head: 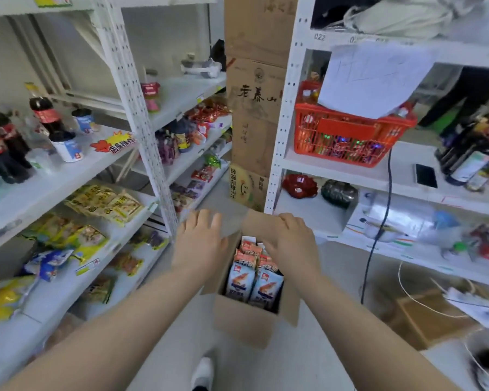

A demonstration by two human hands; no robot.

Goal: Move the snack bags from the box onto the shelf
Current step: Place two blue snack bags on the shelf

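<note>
Head view looks down an aisle between two white racks; an open cardboard box (pixel 244 323) stands on the grey floor in the middle, its flaps turned outward. Snack bags (pixel 254 282) – blue and white, printed with a shrimp – stand upright in rows inside it, their crimped tops below the rim.

The left hand (pixel 201 239) is above the box's left flap, fingers straight and spread, holding nothing; whether it touches the flap cannot be told. The right hand (pixel 292 238) is over the far right corner, fingers bent down at the edge of the far flap, thumb near the bag tops; whether it grips anything cannot be told.

The shelf (pixel 54 187) on the left rises in tiers beside the box; yellow packets (pixel 105 206) lie near the front lip of one tier, with bare board showing at the tier's right end and on the tier below. Cola bottles (pixel 44 112) stand on the tier above. Stacked cartons (pixel 256 108) close the aisle just beyond the box; a red basket (pixel 347 136) sits on the right rack, and a dark cable (pixel 378 221) hangs down past that rack's front edges – near the box's right side. A white shoe (pixel 203 371) is on the floor before the box.
</note>
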